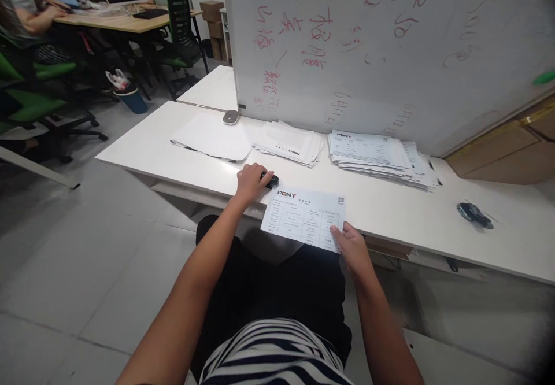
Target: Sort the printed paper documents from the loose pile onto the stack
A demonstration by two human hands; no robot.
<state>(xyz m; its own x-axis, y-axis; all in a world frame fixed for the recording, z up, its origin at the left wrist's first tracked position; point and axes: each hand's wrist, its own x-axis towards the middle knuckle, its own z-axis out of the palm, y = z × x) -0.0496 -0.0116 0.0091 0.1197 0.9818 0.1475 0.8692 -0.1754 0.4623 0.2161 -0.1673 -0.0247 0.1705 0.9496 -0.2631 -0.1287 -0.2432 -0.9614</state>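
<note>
My left hand (251, 184) rests near the front edge of the white table, its fingers curled over a small black stapler-like object (273, 181). Most of that object is hidden beneath the fingers. Close beside it is the upper left corner of a printed paper form (299, 214) headed "PONY". My right hand (350, 243) pinches the form at its lower right edge, thumb on top. The form is tilted over the table edge, above my lap. I cannot tell whether it is one sheet or more.
Behind my hands lie a blank-topped paper stack (212, 136), a second stack (286, 144) and a printed stack (368, 152). A computer mouse (230, 117) sits by the whiteboard (347, 44). Rightward are a dark object (474, 214) and a cardboard box (503, 142). A person (30, 12) sits far left.
</note>
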